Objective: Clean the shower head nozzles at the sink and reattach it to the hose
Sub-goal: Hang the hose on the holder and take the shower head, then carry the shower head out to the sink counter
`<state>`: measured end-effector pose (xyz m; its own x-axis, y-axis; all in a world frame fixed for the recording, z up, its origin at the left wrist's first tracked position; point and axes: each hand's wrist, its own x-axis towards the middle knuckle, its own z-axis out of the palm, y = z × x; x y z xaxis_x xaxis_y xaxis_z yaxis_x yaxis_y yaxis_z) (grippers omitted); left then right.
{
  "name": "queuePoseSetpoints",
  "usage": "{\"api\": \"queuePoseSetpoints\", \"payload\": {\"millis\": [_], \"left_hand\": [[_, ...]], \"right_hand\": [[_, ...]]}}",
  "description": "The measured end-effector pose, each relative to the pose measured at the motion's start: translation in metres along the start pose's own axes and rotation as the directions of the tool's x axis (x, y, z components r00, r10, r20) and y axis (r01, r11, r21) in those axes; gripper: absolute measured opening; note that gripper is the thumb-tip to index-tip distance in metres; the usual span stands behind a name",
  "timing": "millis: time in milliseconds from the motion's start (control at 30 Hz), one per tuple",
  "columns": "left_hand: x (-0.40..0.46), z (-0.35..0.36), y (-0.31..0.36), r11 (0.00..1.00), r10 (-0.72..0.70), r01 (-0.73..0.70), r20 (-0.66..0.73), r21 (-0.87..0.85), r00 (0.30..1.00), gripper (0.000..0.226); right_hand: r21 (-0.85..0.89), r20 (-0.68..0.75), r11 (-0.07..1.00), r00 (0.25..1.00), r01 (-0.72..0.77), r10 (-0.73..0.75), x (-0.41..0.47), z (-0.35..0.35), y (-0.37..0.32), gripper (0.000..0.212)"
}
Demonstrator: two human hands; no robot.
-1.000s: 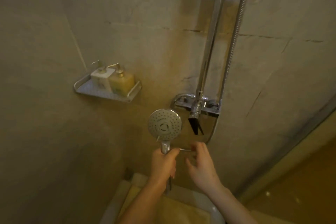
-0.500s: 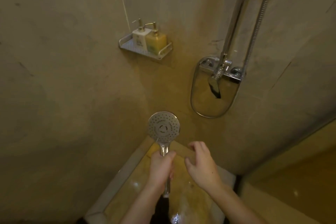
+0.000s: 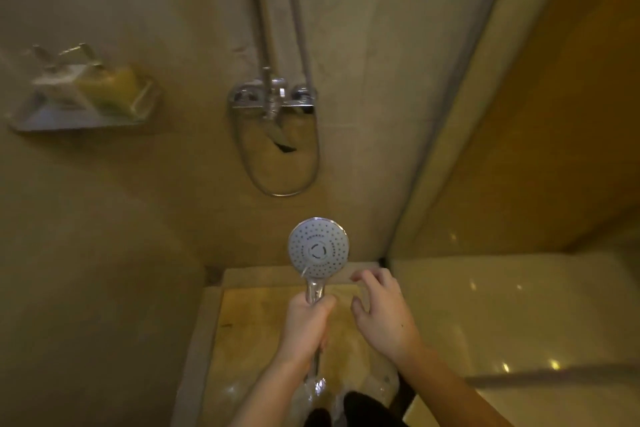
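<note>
**poster1:** Left grip (image 3: 304, 326) is wrapping round the handle of the shower head (image 3: 318, 247), holding it upright with the nozzle face pointing at the camera, low in front of the wall.

**poster2:** and the right grip (image 3: 382, 312)?

**poster1:** Hanging just beside the handle, fingers loosely spread, grasping nothing. Further out, the hose (image 3: 280, 193) is looping under the mixer tap (image 3: 273, 95) on the wall. Off left, a blurry wall shelf (image 3: 83, 121) is carrying bottles (image 3: 107, 87).

Shower head (image 3: 318, 247) lowered (slightly) — right hand (image 3: 382, 315) opened wider.
</note>
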<state>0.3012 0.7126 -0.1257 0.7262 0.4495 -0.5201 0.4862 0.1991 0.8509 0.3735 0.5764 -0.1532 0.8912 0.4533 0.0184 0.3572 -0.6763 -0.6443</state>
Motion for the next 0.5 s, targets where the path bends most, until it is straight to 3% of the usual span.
{"api": "queuePoseSetpoints", "payload": {"millis": [267, 400, 500], "left_hand": [[-0.001, 0.044, -0.001, 0.97, -0.015, -0.064, 0.323, 0.235, 0.946, 0.023], [-0.015, 0.094, 0.014, 0.934, -0.029, -0.163, 0.521, 0.318, 0.853, 0.018], [-0.023, 0.13, 0.021, 0.881, -0.094, -0.237, 0.644, 0.408, 0.759, 0.022]], "right_hand": [[0.077, -0.155, 0.955, 0.942, -0.288, 0.297, -0.066, -0.017, 0.03, 0.035], [0.099, -0.192, 0.912, 0.892, -0.398, 0.41, -0.086, -0.048, 0.064, 0.035], [0.136, -0.279, 0.85, 0.804, -0.509, 0.525, -0.106, -0.068, 0.084, 0.041]]}}
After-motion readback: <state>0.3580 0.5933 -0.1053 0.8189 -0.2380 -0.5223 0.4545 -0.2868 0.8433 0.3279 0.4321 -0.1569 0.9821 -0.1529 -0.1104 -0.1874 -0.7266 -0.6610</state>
